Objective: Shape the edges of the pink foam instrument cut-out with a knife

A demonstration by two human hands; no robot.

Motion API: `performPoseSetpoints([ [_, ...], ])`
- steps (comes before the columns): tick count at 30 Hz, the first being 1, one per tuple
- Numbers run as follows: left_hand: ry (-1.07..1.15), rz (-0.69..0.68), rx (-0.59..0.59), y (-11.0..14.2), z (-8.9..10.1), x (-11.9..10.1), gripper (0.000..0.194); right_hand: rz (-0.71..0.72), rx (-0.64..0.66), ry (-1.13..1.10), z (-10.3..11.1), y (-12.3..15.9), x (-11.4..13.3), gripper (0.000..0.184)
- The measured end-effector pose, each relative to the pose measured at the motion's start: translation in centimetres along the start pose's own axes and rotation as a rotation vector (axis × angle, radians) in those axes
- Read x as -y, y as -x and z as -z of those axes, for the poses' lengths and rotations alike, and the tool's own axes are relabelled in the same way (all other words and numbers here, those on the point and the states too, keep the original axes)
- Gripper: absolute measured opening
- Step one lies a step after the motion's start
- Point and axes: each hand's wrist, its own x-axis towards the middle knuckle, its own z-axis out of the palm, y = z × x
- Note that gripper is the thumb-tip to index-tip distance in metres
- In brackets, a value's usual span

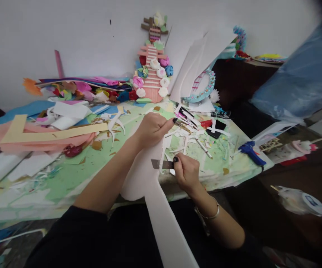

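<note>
A white foam board cutout (pixel 141 175) with a rounded body and a long neck slants from the table edge down across my lap. My left hand (pixel 152 130) is closed around its upper part, thumb pointing right. In my right hand (pixel 187 173) is a dark utility blade (pixel 163 164), pinched between thumb and curled fingers. The blade lies across the right edge of the cutout, just above where the neck begins. Whether the blade has a handle inside my fist is hidden.
On the green-covered table (pixel 74 175) lie paper scraps and strips. A decorated pink paper instrument (pixel 152 83) leans on the wall. A blue glue gun (pixel 252 152) rests at the right edge. Coloured paper (pixel 85 89) is heaped at the back left. A blue plastic bag (pixel 295 78) bulges at right.
</note>
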Motion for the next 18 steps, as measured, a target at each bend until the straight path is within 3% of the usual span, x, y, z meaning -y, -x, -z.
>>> performPoseSetpoints([
  [10, -0.133, -0.137, 0.123, 0.4, -1.6, -0.6, 0.047, 0.047, -0.047, -0.013, -0.2, 0.3, 2.2, 0.025],
  [18, -0.023, -0.189, 0.087, 0.8, -0.8, -0.8, 0.044, 0.070, -0.102, 0.004, -0.3, 0.2, 2.2, 0.025],
])
